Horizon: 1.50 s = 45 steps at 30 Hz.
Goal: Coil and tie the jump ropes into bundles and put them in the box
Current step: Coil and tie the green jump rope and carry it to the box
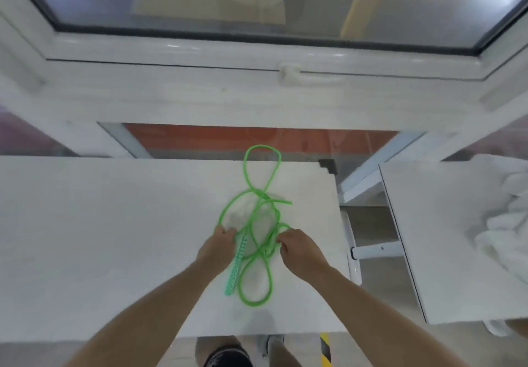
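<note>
- Head view, item: thin bright-green flexible plastic jump rope (248,203), sprawled in loose crossing loops on flat white rectangular table (114,223), right of centre.
- Far loop reaching up to and slightly over back edge of table; near loop lying towards front edge; several strands crossing in tangle between the two hands.
- Pale-green perforated plastic handle (236,266) lying flat, roughly lengthwise towards the viewer, just beside and partly under left hand; second handle not identifiable.
- Left hand (221,242): fingers curled, clamped on outer left loop near top of handle.
- Right hand (297,248): fingers curled, pinching cluster of strands at right side of tangle; exact strand count in grip not determinable.
- Hands set apart, tangle and handle between them, both resting low at table surface.
- Handling judgement: light, limp cord with some springiness, judged from open rounded loops; likely smooth and slippery, prone to springing out of a coil unless held firmly.
- Handle judged rigid and not fragile; suitable as anchor point for starting a coil.
- Recommended hold: one hand at junction of handle and cord, other hand gathering loops one by one; crossings to be cleared first.
- Storage box not in view; location not determinable.
- Surroundings: white window frame (257,60) beyond table; second white table (428,238) to the right bearing crumpled white cloth (503,223).
</note>
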Each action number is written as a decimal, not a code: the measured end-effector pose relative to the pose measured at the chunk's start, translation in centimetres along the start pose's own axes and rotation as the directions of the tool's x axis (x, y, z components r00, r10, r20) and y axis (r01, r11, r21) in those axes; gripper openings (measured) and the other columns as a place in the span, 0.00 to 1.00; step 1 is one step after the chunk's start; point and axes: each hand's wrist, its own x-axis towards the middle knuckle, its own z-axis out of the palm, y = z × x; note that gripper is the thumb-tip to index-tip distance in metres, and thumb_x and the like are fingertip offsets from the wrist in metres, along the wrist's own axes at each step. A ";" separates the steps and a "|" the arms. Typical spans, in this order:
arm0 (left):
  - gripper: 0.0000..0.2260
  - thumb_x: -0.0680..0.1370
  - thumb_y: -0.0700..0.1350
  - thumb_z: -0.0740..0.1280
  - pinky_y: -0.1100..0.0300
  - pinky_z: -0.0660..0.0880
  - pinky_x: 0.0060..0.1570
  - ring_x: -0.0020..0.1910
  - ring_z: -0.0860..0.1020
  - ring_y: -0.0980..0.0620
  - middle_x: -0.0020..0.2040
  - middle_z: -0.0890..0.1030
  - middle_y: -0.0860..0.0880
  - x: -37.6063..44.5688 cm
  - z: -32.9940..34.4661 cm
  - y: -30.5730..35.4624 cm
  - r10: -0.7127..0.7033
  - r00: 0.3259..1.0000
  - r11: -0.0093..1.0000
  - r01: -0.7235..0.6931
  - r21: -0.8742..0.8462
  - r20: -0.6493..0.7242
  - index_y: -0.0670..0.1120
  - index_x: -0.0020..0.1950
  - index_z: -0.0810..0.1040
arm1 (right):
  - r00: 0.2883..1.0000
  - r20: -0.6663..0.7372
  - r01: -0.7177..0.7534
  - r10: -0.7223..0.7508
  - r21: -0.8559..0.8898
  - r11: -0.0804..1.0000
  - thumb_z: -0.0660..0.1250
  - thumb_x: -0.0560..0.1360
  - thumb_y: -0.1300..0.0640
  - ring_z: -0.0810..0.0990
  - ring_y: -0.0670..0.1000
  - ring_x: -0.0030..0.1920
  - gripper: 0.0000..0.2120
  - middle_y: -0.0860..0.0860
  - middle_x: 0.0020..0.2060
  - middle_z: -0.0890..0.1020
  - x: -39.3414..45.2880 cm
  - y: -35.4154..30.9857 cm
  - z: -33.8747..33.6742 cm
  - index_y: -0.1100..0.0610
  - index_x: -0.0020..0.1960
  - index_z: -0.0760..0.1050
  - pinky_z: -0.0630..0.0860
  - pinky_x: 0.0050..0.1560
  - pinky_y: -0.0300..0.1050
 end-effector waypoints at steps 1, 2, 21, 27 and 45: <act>0.14 0.83 0.48 0.57 0.54 0.76 0.46 0.55 0.78 0.40 0.62 0.70 0.47 -1.1 -0.7 0.0 0.010 1.000 1.000 -0.011 -0.017 -0.021 0.49 0.67 0.72 | 0.997 -0.025 0.076 -0.077 -0.026 0.997 0.59 0.79 0.59 0.71 0.53 0.67 0.17 0.50 0.64 0.76 0.7 -0.7 -0.6 0.53 0.66 0.76 0.68 0.68 0.48; 0.14 0.83 0.50 0.58 0.54 0.75 0.47 0.55 0.78 0.42 0.62 0.70 0.49 -2.3 -1.5 -0.1 0.029 0.999 0.999 -0.030 -0.034 -0.040 0.52 0.68 0.72 | 0.989 -0.018 0.148 -0.150 -0.056 0.987 0.60 0.78 0.58 0.66 0.53 0.72 0.20 0.49 0.69 0.72 1.4 -1.6 -1.3 0.52 0.69 0.73 0.64 0.72 0.49; 0.06 0.83 0.44 0.58 0.62 0.58 0.27 0.24 0.65 0.50 0.36 0.71 0.44 -13.5 -17.5 -13.8 -0.562 0.795 0.465 0.075 -0.882 -0.229 0.51 0.52 0.74 | 0.991 -0.061 0.132 -0.119 0.327 0.936 0.65 0.81 0.48 0.73 0.45 0.33 0.15 0.46 0.30 0.74 3.1 -10.8 -9.2 0.54 0.39 0.77 0.66 0.37 0.42; 0.08 0.81 0.43 0.58 0.62 0.61 0.26 0.24 0.66 0.50 0.36 0.72 0.45 -15.0 -18.1 -13.6 -0.562 0.827 0.049 0.042 -0.998 0.007 0.42 0.51 0.74 | 0.995 -0.062 -0.013 0.072 0.667 0.745 0.58 0.84 0.56 0.68 0.48 0.30 0.12 0.49 0.30 0.70 1.0 -13.2 -8.1 0.59 0.51 0.78 0.65 0.33 0.42; 0.13 0.80 0.44 0.59 0.58 0.68 0.33 0.36 0.74 0.50 0.38 0.81 0.50 -19.0 -12.4 -2.0 -0.075 0.997 0.269 -0.013 -0.963 -0.034 0.46 0.46 0.83 | 0.976 -0.213 0.118 0.037 0.669 0.734 0.73 0.75 0.57 0.77 0.41 0.28 0.11 0.48 0.26 0.81 -4.6 -22.3 -1.3 0.53 0.34 0.79 0.72 0.34 0.34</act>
